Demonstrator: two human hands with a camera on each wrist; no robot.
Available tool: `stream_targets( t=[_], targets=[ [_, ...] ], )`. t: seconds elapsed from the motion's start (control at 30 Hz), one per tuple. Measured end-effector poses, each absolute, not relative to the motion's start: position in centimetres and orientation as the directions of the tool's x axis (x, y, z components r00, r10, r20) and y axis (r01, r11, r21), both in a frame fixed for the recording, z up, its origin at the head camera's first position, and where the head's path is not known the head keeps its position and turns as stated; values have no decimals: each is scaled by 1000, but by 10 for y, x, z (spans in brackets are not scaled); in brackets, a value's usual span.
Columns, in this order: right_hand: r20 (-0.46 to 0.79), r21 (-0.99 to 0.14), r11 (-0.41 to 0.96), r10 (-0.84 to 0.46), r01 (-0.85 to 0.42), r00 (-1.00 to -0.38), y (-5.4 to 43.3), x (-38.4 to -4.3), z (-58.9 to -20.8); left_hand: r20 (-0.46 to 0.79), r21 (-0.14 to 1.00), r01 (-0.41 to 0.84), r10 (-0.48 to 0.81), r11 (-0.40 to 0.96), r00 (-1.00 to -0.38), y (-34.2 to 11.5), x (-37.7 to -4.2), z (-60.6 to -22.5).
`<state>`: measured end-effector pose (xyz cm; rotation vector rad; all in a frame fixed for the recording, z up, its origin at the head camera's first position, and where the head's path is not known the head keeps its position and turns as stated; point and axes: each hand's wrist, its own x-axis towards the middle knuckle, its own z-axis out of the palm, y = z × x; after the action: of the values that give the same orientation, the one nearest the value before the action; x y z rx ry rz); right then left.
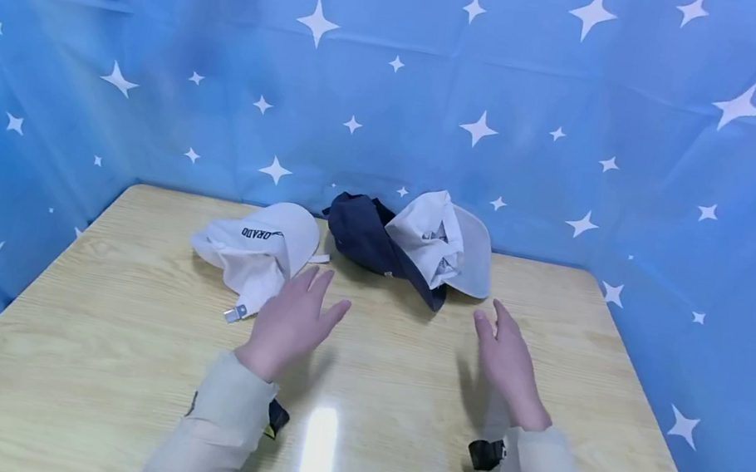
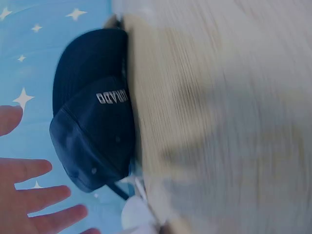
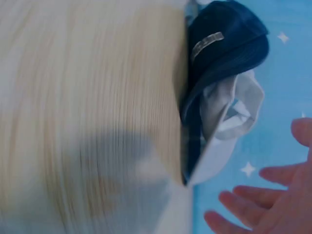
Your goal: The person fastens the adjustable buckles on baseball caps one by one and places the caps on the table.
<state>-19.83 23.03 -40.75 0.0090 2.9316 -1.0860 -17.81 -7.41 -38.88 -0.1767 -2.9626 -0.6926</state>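
Observation:
In the head view my left hand (image 1: 293, 321) is held over the table with straight, spread fingers. Its fingertips overlap the edge of a white baseball cap (image 1: 262, 249) with dark lettering, whose strap and metal buckle lie toward me. My right hand (image 1: 509, 365), fingers extended and palm turned inward, holds nothing. Beyond it a white cap with a pale grey brim (image 1: 474, 253) leans on a navy cap (image 1: 363, 233). The left wrist view shows the navy cap's (image 2: 95, 112) white lettering. On the right wrist side, the pale cap (image 3: 217, 146) sits against the navy one.
The caps lie near the back edge of a light wooden table (image 1: 389, 390). A blue curtain with white stars (image 1: 404, 89) hangs close behind the table and along both sides. Light glares off the tabletop between my forearms.

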Motion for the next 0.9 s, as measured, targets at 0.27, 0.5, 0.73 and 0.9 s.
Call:
stream_targets(
  t=[0.27,0.5,0.73,0.9],
  targets=[
    [-242,-956,176,-16,235,-970,228,-205,-433,9,739,62,81,670,-997,-53,-175,-405],
    [-204,-973,-104,-45,208,-978,217,-217,-451,-23,867,9,57,498,-998,-54,-180,-427],
    [-174,-931,-311,-89,193,-981,215,-233,-466,-42,946,-2,117,324,-992,-54,-181,-452],
    [-137,-899,-397,-143,184,-980,216,-247,-471,-69,979,-40,141,199,-988,-54,-184,-459]
  ],
)
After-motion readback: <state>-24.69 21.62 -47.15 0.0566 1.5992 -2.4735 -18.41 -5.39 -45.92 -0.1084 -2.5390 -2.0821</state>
